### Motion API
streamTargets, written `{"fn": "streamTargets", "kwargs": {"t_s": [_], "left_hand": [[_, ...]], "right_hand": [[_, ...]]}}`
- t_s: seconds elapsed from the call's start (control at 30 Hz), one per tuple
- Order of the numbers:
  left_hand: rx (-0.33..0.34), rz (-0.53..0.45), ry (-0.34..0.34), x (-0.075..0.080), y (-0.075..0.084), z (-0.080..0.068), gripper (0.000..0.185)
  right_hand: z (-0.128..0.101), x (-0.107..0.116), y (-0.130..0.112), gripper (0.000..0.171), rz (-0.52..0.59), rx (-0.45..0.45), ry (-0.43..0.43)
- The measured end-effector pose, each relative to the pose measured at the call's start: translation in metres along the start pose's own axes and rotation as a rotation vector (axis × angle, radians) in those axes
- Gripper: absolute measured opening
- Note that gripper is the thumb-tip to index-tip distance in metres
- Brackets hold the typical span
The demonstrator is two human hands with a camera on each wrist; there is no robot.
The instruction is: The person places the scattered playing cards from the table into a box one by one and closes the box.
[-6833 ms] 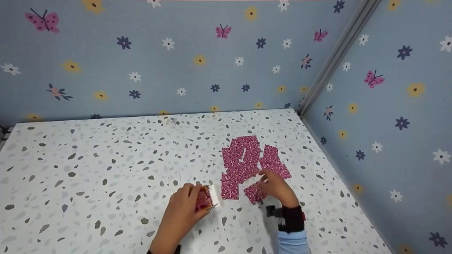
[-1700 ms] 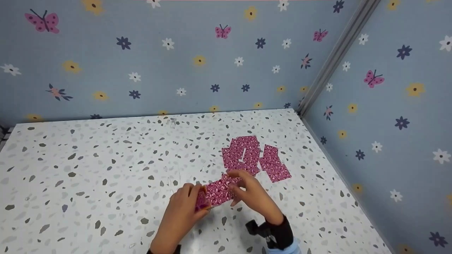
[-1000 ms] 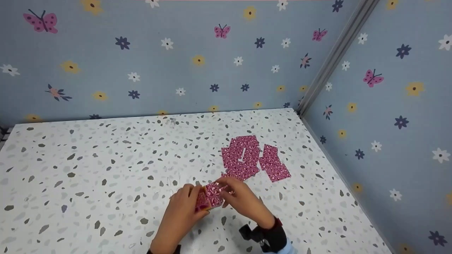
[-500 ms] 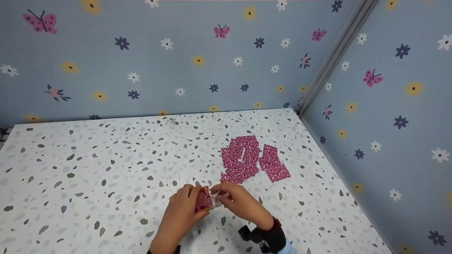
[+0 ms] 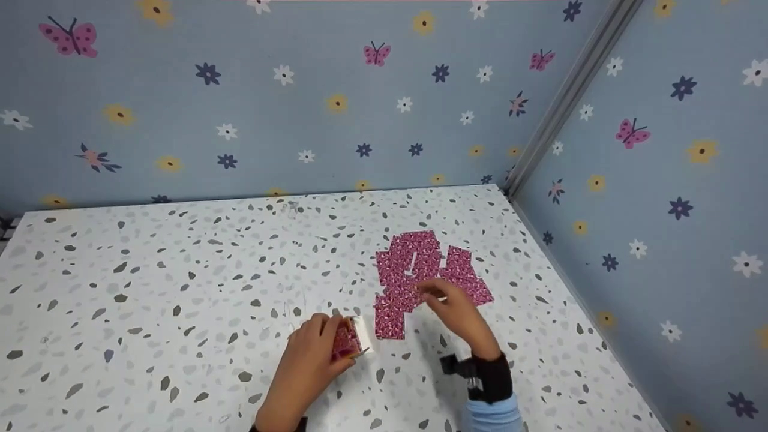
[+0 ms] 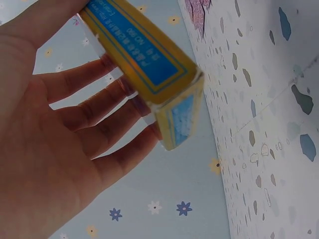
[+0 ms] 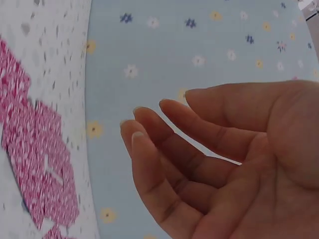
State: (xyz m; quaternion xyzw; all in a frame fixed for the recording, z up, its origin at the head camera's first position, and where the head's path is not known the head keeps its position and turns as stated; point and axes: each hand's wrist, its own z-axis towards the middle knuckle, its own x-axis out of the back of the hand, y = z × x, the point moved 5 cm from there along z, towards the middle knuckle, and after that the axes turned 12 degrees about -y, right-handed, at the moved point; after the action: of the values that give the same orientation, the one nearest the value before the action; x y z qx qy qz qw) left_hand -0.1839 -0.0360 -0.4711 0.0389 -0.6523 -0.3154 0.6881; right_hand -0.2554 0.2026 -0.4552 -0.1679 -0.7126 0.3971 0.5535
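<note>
My left hand (image 5: 327, 343) grips a small card box (image 5: 348, 341) low on the speckled table (image 5: 180, 288), its white flap turned right. In the left wrist view the box (image 6: 144, 59) is yellow and blue, with the thumb above it and the fingers (image 6: 99, 104) curled below. A spread of pink-backed cards (image 5: 414, 267) lies farther back on the right. My right hand (image 5: 437, 298) hovers at that spread's near edge. The right wrist view shows this hand (image 7: 164, 132) with loosely bent fingers holding nothing, and the pink cards (image 7: 35, 149) at the left.
Blue wallpaper with flowers and butterflies closes the table at the back (image 5: 300, 108) and right (image 5: 660, 210), meeting at a grey corner strip (image 5: 570, 96). A black wrist strap (image 5: 489, 375) and light blue sleeve show on my right arm.
My right hand has left the box and moved up and right to the spread. Pink cards now lie between the box and the spread. The left hand has stayed put.
</note>
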Motion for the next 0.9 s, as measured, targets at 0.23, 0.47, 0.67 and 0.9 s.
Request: {"fn": "streamTargets", "kwargs": {"t_s": [0.23,0.47,0.67,0.9], "left_hand": [[0.003,0.004,-0.005,0.000,0.000,0.000,0.071],[0.007,-0.003,-0.011,0.000,0.000,0.000,0.070],[0.009,0.006,-0.011,0.000,-0.001,-0.001,0.071],[0.006,0.011,-0.012,0.000,-0.002,0.000,0.072]], "right_hand": [[0.000,0.029,0.057,0.024,0.064,-0.212,0.143],[0.013,0.003,0.052,0.034,-0.010,-0.189,0.047],[0.027,-0.041,0.038,0.056,-0.055,-0.121,-0.160],[0.034,-0.064,0.036,0.070,-0.208,-0.118,-0.210]]}}
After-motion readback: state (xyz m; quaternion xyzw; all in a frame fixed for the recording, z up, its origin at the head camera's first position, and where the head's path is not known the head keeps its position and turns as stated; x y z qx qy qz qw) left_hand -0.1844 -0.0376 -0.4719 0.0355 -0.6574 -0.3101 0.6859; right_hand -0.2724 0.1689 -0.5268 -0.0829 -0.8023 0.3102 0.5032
